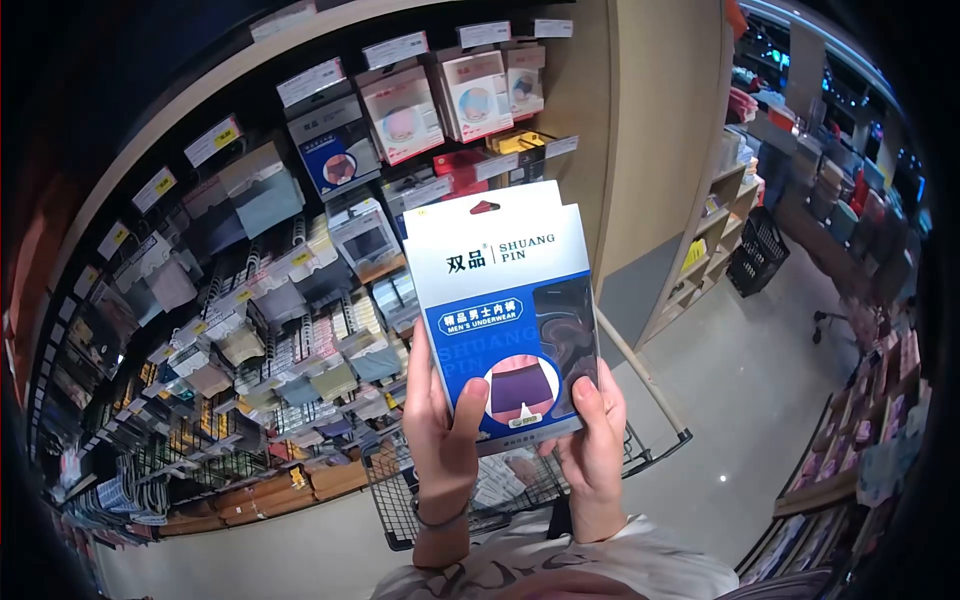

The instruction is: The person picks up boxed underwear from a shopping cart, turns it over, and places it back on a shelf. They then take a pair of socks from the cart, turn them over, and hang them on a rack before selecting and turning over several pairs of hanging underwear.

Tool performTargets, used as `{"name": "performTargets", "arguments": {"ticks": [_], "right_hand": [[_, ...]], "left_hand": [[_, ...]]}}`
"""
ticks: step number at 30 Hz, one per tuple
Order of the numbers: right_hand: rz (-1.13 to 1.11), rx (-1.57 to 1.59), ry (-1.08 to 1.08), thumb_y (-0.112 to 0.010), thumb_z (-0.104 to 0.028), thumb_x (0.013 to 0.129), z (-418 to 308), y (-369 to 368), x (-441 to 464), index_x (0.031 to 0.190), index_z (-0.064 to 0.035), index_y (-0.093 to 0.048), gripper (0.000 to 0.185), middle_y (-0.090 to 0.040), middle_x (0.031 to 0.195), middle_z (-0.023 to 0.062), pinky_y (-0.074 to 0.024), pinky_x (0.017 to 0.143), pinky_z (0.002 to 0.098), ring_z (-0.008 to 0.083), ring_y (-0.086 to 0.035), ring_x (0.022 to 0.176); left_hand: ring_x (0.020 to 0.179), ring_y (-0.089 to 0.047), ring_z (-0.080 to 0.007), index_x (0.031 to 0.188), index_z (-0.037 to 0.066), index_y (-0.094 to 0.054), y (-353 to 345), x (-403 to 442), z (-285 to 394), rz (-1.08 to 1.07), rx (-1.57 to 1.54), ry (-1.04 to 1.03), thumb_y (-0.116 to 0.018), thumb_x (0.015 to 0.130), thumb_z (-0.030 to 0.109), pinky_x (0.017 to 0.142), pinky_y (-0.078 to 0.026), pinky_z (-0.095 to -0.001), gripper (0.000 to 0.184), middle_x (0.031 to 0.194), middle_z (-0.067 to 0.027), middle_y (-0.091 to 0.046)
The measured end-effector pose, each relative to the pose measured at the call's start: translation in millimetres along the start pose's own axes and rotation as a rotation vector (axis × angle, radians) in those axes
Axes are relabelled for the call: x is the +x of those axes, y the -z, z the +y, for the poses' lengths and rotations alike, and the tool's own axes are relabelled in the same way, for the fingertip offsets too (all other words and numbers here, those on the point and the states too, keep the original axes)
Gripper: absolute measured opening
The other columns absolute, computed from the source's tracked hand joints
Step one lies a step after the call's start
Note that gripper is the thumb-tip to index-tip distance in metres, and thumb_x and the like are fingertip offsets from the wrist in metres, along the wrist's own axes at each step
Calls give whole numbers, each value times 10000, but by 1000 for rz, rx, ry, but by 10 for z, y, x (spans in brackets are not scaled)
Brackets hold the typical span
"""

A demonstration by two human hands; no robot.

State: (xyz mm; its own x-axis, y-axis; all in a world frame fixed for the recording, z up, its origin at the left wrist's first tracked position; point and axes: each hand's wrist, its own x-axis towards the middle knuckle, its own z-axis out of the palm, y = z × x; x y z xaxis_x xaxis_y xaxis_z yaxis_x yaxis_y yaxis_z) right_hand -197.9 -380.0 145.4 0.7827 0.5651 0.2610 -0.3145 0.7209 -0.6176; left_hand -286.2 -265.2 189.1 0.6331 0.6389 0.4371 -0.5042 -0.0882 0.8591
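Note:
Both hands hold up a blue and white box of men's underwear (505, 325), its printed front facing me and tilted slightly. On its lower left side my left hand (445, 420) is closed, the thumb lying on the front. My right hand (592, 425) grips the lower right corner, thumb pressed near a dark window. The fingers behind the box are partly hidden. Below the box stands a shopping cart (392, 490) with several items in it, partly covered by my forearms.
A similar blue box (335, 150) hangs on the shelf ahead, beside pink and white boxes (402, 112). Packaged goods fill the racks (270, 330) at left. A wooden panel (665, 130) rises at right. Farther off stands a black basket (757, 252); a display (850, 440) edges the aisle.

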Motion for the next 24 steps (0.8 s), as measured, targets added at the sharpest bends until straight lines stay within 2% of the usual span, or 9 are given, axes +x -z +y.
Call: {"name": "performTargets", "arguments": {"ticks": [1, 4, 5, 9, 12, 19, 24], "right_hand": [[5, -1, -4, -613, -236, 1001, -56, 65, 37, 1288, 63, -470, 439, -691, 1015, 154, -585, 469, 273, 170, -715, 706], [3, 1, -37, -608, -258, 1006, -167, 259, 146, 1312, 49, -460, 458, -688, 1032, 145, -587, 493, 265, 163, -717, 742], [-17, 5, -56, -607, -267, 1008, -202, 343, 186, 1322, 44, -455, 468, -687, 1036, 142, -588, 501, 261, 161, -718, 755], [-56, 23, -139, -595, -310, 1018, -320, 516, 305, 1360, 21, -439, 501, -687, 1047, 123, -579, 518, 249, 153, -718, 786], [-49, 20, -171, -593, -338, 1019, -359, 588, 355, 1364, -4, -444, 503, -685, 1059, 100, -565, 521, 244, 140, -716, 809], [-76, -38, -191, -592, -373, 1014, -480, 796, 473, 1343, -15, -477, 500, -680, 1047, 64, -580, 552, 252, 123, -704, 825], [-53, 6, -203, -586, -338, 1015, -551, 791, 483, 1328, 12, -488, 480, -672, 1090, 82, -602, 580, 264, 134, -704, 852]], "left_hand": [[1290, -520, -229, 1554, -118, -112, -87, 24, -83, 11, -7, -10, -663, 972, 206, 1108, -377, -340, 865, 1451, -216, -475], [1294, -518, -223, 1557, -113, -100, -278, 60, -214, 8, -86, 28, -649, 981, 184, 1111, -374, -340, 850, 1458, -211, -472], [1303, -516, -223, 1559, -108, -91, -325, 83, -269, -5, -104, 0, -615, 988, 123, 1115, -370, -346, 809, 1465, -208, -470], [1314, -518, -239, 1564, -93, -104, -502, 99, -388, 31, -113, -10, -587, 975, 41, 1116, -370, -357, 774, 1464, -213, -473], [1298, -535, -244, 1568, -78, -117, -609, 104, -418, 71, -105, -17, -603, 967, 38, 1109, -379, -363, 781, 1449, -218, -489], [1251, -575, -250, 1556, -51, -188, -810, 138, -562, 128, -191, 38, -648, 949, 50, 1063, -450, -375, 768, 1388, -209, -544], [1165, -625, -219, 1463, -52, -365, -852, 174, -591, 171, -209, 120, -619, 953, 42, 997, -513, -350, 578, 1313, -195, -599]]}}
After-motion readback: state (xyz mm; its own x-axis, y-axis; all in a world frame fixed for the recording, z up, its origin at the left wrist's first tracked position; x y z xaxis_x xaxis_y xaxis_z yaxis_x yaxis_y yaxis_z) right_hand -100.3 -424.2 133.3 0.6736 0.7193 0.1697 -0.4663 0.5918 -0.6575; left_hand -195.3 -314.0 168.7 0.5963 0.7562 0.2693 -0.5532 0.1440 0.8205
